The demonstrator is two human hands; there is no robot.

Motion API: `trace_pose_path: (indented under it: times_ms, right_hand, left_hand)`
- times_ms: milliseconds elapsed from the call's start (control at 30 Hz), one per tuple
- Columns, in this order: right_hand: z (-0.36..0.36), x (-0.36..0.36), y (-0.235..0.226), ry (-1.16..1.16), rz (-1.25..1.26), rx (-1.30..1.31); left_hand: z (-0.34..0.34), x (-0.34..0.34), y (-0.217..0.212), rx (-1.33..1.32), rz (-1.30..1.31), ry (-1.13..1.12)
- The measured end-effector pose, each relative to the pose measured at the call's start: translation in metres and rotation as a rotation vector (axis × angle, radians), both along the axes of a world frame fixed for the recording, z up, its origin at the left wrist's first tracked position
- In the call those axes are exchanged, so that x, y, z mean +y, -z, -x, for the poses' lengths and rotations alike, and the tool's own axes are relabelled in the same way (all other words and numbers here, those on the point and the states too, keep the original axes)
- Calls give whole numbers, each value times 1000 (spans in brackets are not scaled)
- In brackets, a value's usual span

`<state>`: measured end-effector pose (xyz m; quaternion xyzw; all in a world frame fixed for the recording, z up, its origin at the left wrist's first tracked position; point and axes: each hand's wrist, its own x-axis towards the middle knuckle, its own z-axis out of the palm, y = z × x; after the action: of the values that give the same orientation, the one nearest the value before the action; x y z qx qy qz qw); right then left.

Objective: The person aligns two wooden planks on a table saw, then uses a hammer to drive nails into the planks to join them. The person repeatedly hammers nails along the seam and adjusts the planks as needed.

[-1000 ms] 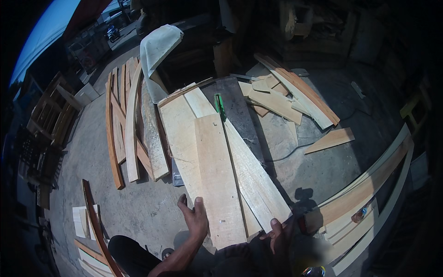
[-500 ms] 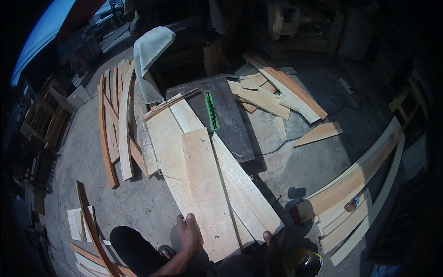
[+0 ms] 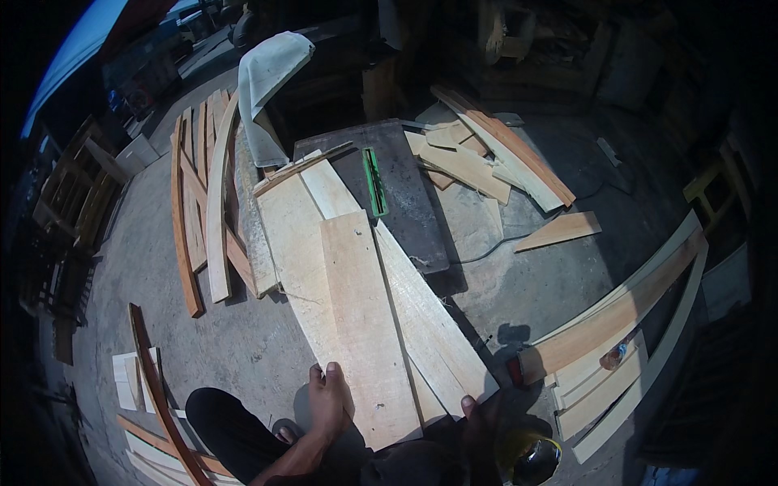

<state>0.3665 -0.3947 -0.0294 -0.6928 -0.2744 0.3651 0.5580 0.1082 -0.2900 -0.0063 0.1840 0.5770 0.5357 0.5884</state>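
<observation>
Several pale wooden boards lie overlapped, their far ends on a dark tabletop with a green-edged slot. My left hand grips the left edge of the boards near their close end, thumb on top. At the near corner of the right-hand board, my right hand holds on with its thumb over the top face; its other fingers are hidden below and in shadow. A narrow wood strip lies across the far ends of the boards.
Long planks lean at the left of the table, beside a whitish draped sheet. Offcuts lie in a heap behind on the right. More boards are on the right floor, and a brown strip lies at the near left.
The whole view has shifted slightly, so the table and boards appear a little higher. Both hands keep their hold on the boards.
</observation>
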Motion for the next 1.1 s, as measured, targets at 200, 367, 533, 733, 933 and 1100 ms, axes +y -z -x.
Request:
trace_pose_path:
  times_ms: [200,367,533,733,933,1100]
  right_hand:
    - [4,2,-8,1,-2,41]
    - [7,5,-18,7,31,178]
    - [9,17,-24,-57,103,34]
    - [15,38,-38,-53,63,477]
    - [16,52,-29,-95,-36,485]
    - [12,54,-22,-120,-46,527]
  left_hand:
    - [-2,2,-3,17,11,-41]
    - [-1,5,-2,-19,-7,-39]
    - [9,15,-3,22,13,-3]
    - [14,36,-10,58,50,-27]
    - [16,50,-3,9,53,-47]
    - [17,55,2,-21,-1,-31]
